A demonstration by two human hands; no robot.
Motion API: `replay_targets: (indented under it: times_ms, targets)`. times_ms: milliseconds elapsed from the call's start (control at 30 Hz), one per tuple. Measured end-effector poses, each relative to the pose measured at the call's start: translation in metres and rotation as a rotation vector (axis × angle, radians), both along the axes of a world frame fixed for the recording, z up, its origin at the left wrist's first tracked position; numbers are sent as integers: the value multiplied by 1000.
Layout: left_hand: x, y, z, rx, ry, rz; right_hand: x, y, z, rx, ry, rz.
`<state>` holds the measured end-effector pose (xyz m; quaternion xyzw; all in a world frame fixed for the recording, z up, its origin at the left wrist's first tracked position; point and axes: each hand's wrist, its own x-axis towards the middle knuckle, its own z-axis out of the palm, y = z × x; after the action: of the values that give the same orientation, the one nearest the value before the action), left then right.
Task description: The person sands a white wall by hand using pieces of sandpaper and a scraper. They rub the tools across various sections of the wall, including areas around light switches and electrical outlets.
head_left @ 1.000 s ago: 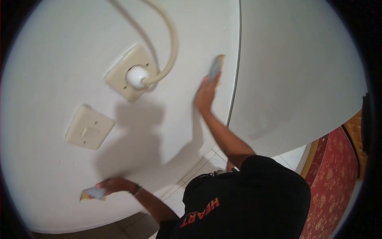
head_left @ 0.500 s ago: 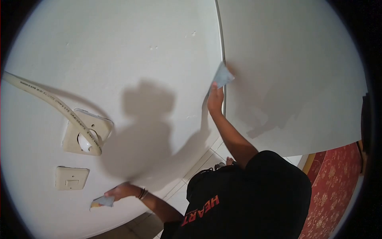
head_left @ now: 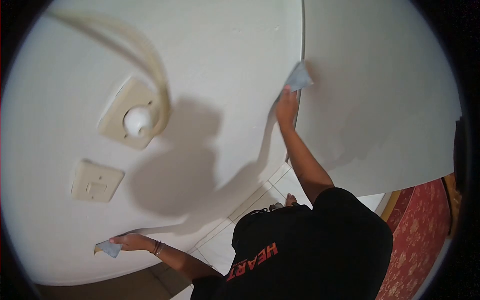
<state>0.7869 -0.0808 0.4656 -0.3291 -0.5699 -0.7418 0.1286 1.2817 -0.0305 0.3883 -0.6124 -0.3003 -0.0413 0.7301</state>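
Note:
My right hand (head_left: 286, 107) is raised to the line (head_left: 302, 30) where the white wall (head_left: 225, 60) meets the grey panel on the right. Its fingers grip a thin grey-blue cloth (head_left: 300, 77), which lies across that line. Low on the left, my left hand (head_left: 131, 242), with bands at the wrist, is closed on a second grey cloth (head_left: 111, 248) with a yellowish edge. That cloth is against the wall, below the light switch (head_left: 97, 182). Part of each cloth is hidden by my fingers.
A wall socket (head_left: 112, 118) holds a white plug (head_left: 137, 121), whose thick cream cable (head_left: 162, 75) arches toward me. The smooth grey panel (head_left: 380, 90) stands at right. Below are white floor tiles (head_left: 260, 200), a bare foot (head_left: 291, 199) and red floral fabric (head_left: 420, 245).
My left hand and its cloth have moved left along the wall. My right hand and its cloth have moved up and right in view. The view has shifted, so the socket appears farther right.

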Motion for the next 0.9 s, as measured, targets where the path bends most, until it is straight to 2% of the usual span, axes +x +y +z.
replay_targets:
  times_ms: [33, 67, 100, 133, 167, 200, 233, 267, 300, 333, 367, 433, 467, 500, 533, 567, 600, 633, 667, 700, 733, 767, 800, 833, 900]
  targets:
    - [-16, -1, -7, -19, -81, -47, 5, 3, -6, -124, 298, 30]
    - [-2, 2, -13, -2, -68, -3, -15, 4, -4, -124, 290, 38]
    - [16, 1, -15, 3, -129, -99, -46, 7, 1, -64, 211, -20]
    - [46, -8, -13, -169, 24, 86, -83, 8, 9, -7, 132, -77]
    - [37, 10, -54, -6, 238, 95, -130, 8, 17, 65, 37, -91]
    - [63, 15, -66, 50, 112, -163, -174, 8, 9, 33, -13, -20]
    - [85, 15, -80, 13, 272, -120, -216, -14, 27, 54, -352, -71]
    - [103, 10, -86, 11, 328, -235, -257, -15, 11, 74, -408, 72]
    - [103, -4, -88, -351, 465, -70, -284, -34, 9, 4, -724, 254]
    - [91, -1, -93, -331, 514, -42, -291, -55, 17, 23, -748, 533]
    - [76, 5, -90, -308, 565, -14, -285, -49, 8, 25, -755, 527]
    - [27, 6, -65, -14, 311, -176, -261, -23, -8, 33, -817, 161]
    - [-5, 6, -53, 13, 260, -117, -235, -12, 2, -19, -806, -66]
    - [-37, 4, -42, 37, 209, -56, -196, -9, 14, -123, -771, -157]
    - [-66, 1, -31, 35, 81, -94, -173, -8, 39, 157, -237, 8]
    - [-87, -6, -21, 35, -46, -128, -130, -6, 30, -47, 22, 184]
    - [-91, -10, -15, 35, -52, -116, -109, -6, 33, -7, 19, 64]
    - [-89, -13, -8, 34, -190, -99, -101, -8, 38, 33, 15, -61]
    - [-87, -14, -7, 34, -332, -87, -110, -2, 20, -111, -116, -63]
    - [-105, 2, -44, -96, -97, -11, -124, 4, -2, -250, -248, -70]
    - [-58, -12, -31, -206, -7, 46, -191, -9, 28, 27, -240, -72]
    - [-44, 9, -58, 84, 141, 63, -219, -9, -3, 45, -318, 75]
    - [-8, 2, -58, 49, 180, 19, -269, -19, -7, 88, 193, 601]
    - [29, -19, -51, -149, 189, -49, -306, -37, -14, 116, -237, 411]
    - [32, -18, -93, -229, 385, -165, -333, -63, -12, -205, -497, 313]
